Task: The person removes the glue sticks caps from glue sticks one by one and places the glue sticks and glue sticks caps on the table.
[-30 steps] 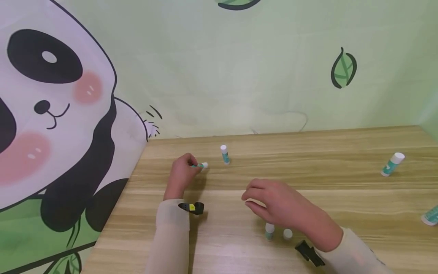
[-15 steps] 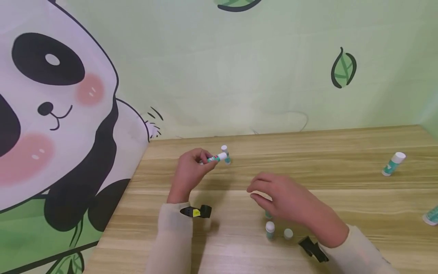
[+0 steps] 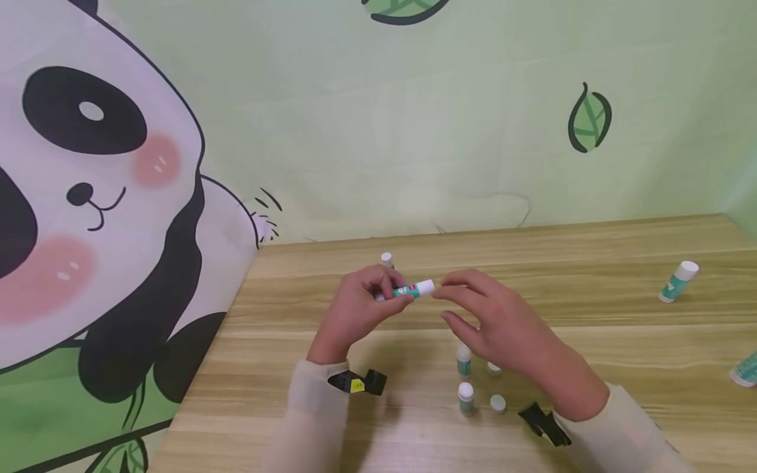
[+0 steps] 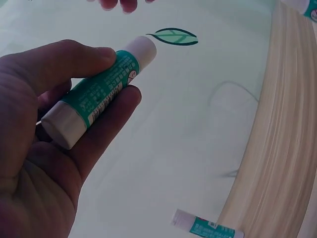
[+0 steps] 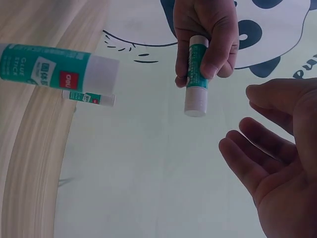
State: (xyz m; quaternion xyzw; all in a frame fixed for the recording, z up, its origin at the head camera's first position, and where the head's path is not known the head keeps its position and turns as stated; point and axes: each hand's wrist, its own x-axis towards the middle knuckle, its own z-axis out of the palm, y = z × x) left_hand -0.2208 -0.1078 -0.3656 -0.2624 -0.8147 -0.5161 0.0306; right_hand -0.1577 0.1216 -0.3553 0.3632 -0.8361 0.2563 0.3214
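My left hand [image 3: 363,305] pinches a glue stick [image 3: 408,290] with a green label between thumb and fingers, above the table. Its white cap end points right, toward my right hand [image 3: 497,318]. In the left wrist view the same glue stick [image 4: 101,91] lies between thumb and fingertips, label text showing. My right hand holds nothing; its fingers are loosely bent and apart, fingertips close to the cap. The right wrist view shows this hand [image 5: 277,153] with a gap between it and the held glue stick [image 5: 197,74]. Behind the left hand, another glue stick [image 3: 387,259] stands partly hidden.
Two glue sticks, one farther [image 3: 464,362] and one nearer [image 3: 466,399], stand below my right hand. Beside them are small white round pieces, one nearer [image 3: 497,403]. More glue sticks stand at right [image 3: 679,282] and the right edge [image 3: 745,371]. A printed backdrop [image 3: 414,131] rises behind the table.
My left hand has lifted the glue stick from the table's left side and carried it right. My right hand has moved slightly up toward it, uncovering a standing glue stick below.
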